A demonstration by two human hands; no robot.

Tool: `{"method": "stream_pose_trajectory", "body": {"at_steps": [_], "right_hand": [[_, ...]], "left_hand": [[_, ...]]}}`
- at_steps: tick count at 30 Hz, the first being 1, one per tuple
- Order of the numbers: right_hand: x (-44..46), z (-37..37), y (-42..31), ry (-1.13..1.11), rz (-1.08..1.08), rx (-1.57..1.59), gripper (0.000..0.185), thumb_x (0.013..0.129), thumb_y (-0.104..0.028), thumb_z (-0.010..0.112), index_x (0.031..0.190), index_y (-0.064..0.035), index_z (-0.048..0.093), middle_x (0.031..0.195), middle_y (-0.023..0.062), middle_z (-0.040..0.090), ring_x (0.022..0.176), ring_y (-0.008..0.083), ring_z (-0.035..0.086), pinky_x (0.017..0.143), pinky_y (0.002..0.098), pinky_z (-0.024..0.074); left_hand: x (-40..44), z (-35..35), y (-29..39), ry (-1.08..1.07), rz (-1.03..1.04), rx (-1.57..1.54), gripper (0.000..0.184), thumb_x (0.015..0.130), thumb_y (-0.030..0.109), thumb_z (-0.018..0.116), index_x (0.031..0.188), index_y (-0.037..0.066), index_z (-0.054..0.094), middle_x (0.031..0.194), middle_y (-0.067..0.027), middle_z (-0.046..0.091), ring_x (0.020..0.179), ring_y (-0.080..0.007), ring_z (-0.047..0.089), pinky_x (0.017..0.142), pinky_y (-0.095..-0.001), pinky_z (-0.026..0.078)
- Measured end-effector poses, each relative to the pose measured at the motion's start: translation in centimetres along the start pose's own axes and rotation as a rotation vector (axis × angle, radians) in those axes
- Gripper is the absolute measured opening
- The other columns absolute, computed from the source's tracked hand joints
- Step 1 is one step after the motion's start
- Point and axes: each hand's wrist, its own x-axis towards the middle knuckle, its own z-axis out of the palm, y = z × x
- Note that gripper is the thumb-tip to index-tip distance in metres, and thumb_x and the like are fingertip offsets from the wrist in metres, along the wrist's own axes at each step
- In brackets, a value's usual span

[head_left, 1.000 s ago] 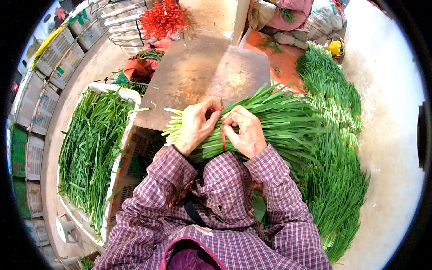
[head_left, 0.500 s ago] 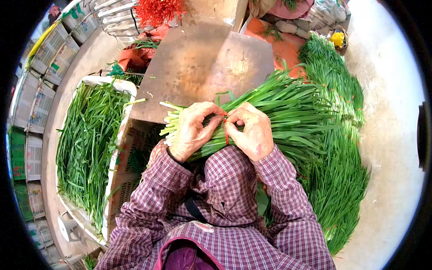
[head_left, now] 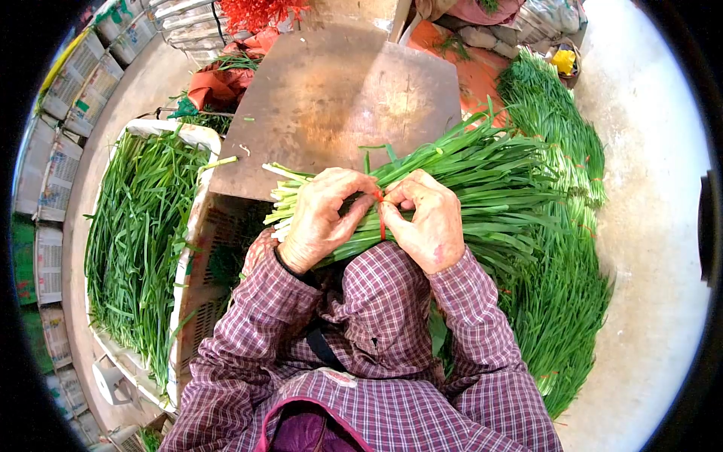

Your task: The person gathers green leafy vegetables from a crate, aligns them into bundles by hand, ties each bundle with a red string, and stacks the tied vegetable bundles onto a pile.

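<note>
A thick bunch of garlic chives (head_left: pixel 482 181) lies across my lap and the near edge of the board, pale cut ends to the left and green leaves to the right. Around its middle runs a red tie (head_left: pixel 382 218). My left hand (head_left: pixel 324 215) is closed, thumb and forefinger pinching the tie on top of the bunch. Facing it, my right hand (head_left: pixel 428 215) pinches the tie from the other side, its fingertips close to the left ones. Exactly how the tie's ends cross between the fingertips is hidden.
A brown board (head_left: pixel 331 98) stands ahead, with bits of leaf on it. To the left, a white crate (head_left: pixel 184 301) holds loose green leaves. Tied bunches of chives (head_left: pixel 557 301) are piled on the right. A heap of red ties (head_left: pixel 260 13) sits at the back.
Both hands stay at the tie, fingertips still pinched on it. The view has shifted slightly; the bunch has hardly moved.
</note>
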Motion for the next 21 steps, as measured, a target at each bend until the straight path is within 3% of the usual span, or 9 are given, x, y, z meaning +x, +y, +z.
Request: {"method": "stream_pose_trajectory", "body": {"at_steps": [21], "right_hand": [[-0.15,-0.32,-0.83,-0.012,0.003,-0.119,0.007,0.069,-0.008,0.070,0.069,-0.0042,0.063,0.077,0.0095,0.061,0.068,0.0278,0.062,0.062,0.0375,0.0504]], "left_hand": [[-0.25,-0.20,0.38,-0.010,0.093,0.033,0.027,0.063,0.002,0.068,0.090,0.001,0.064,0.099,-0.0158,0.067,0.093,-0.0313,0.064,0.084,-0.0384,0.050]]}}
